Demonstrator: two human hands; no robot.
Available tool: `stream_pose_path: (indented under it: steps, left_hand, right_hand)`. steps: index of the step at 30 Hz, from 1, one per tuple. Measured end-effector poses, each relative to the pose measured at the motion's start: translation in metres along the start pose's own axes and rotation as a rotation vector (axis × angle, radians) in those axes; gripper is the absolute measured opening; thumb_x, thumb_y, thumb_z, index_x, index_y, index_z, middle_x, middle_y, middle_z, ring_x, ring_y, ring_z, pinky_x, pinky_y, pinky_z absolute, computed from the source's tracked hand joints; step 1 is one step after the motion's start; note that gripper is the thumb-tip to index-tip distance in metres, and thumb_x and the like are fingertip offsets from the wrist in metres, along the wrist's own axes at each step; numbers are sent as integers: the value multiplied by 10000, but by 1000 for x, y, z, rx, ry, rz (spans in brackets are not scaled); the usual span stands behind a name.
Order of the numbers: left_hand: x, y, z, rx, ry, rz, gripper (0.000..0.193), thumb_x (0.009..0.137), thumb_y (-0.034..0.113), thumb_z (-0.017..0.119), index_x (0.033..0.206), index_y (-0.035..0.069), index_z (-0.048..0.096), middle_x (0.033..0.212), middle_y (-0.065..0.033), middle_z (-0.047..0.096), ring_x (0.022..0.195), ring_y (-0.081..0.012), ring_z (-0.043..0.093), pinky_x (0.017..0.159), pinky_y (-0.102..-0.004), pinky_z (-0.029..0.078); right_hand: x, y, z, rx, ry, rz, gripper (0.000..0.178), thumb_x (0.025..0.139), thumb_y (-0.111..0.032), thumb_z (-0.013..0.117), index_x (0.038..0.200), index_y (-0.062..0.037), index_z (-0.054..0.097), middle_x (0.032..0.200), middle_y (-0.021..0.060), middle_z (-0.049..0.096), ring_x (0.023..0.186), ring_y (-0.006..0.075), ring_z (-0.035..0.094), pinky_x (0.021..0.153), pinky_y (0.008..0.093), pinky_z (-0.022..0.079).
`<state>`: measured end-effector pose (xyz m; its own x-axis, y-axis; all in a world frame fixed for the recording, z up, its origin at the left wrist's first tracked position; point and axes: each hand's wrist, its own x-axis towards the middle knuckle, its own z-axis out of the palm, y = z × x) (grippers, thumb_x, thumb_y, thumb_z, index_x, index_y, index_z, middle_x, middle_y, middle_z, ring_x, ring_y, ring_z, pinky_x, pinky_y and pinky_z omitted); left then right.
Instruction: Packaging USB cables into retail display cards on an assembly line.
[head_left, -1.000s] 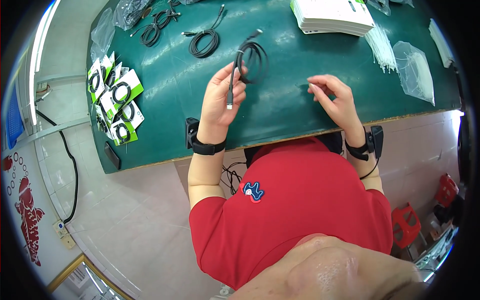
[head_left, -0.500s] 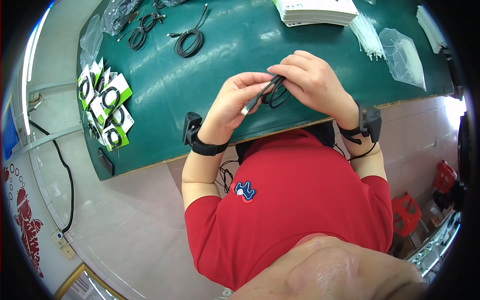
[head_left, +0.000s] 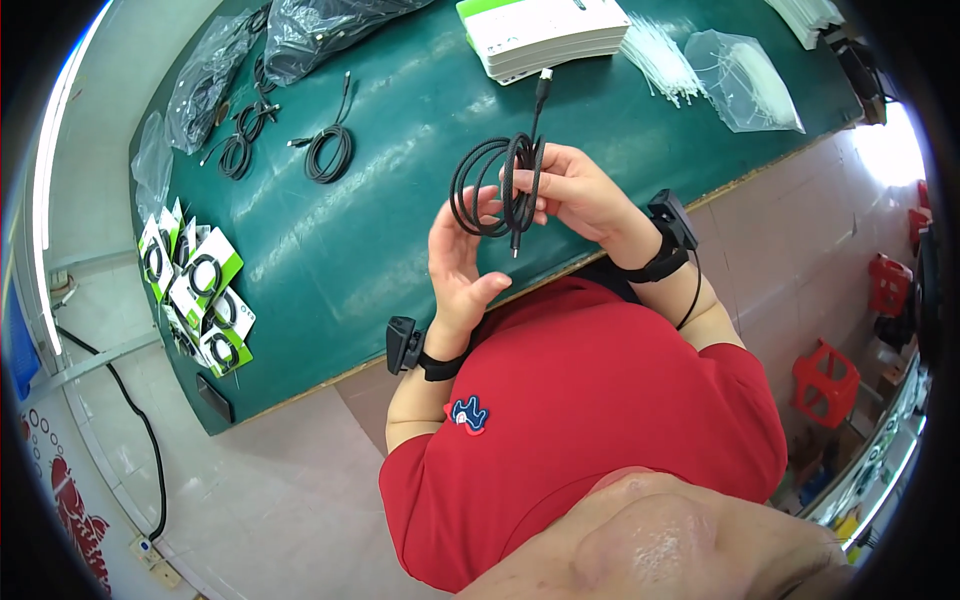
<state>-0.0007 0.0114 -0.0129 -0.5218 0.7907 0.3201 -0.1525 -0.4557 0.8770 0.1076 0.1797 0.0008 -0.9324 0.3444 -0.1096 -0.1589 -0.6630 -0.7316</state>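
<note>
A black braided cable (head_left: 518,160), wound into loose loops, hangs over the near part of the green table. My right hand (head_left: 580,195) pinches its loops between thumb and fingers. One connector end sticks up beyond the coil; the other points down toward me. My left hand (head_left: 458,265) is open, thumb spread away from the fingers. Its fingertips are beside the left loops, and whether they touch the cable I cannot tell.
On the green table (head_left: 390,240) lie a coiled cable (head_left: 330,153), another cable bundle (head_left: 236,153) and, at left, carded cables (head_left: 205,275). Stacked white cards (head_left: 550,45), white zip ties (head_left: 660,60) and a clear bag (head_left: 745,85) are at the back. Plastic-bagged cables (head_left: 330,35) lie far left.
The bunched cable now shows as open loops with one connector upward. My left hand has let go and opened; my right hand has moved down and left. The view has shifted.
</note>
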Motion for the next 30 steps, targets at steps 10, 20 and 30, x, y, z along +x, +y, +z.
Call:
stream_pose_path:
  steps: [10, 20, 30]
  left_hand:
    - [0, -8, 15, 440, -26, 114, 476, 953, 104, 647, 1384, -21, 489, 1388, -170, 536, 1287, -285, 528, 1065, -410, 436]
    - [7, -14, 3, -163, 31, -155, 473, 1094, 419, 348, 976, 33, 594, 1149, -170, 635, 1259, -312, 535, 1101, -474, 389]
    - [13, 2, 12, -203, 187, -346, 558, 1100, 462, 273, 1170, 16, 600, 1150, -147, 641, 1214, -284, 574, 1056, -460, 435]
  right_hand:
    - [-10, 8, 11, 172, 28, 236, 179, 977, -152, 663, 1101, -24, 645, 894, 30, 660, 646, 64, 567, 559, 215, 473]
    - [-19, 36, 15, -209, 84, 11, 344, 980, -239, 677, 1211, -2, 585, 895, 15, 651, 575, 36, 507, 488, 197, 398]
    - [-13, 29, 5, 12, 204, -50, 397, 1078, -322, 476, 1321, -17, 552, 990, 47, 664, 638, 63, 493, 525, 208, 381]
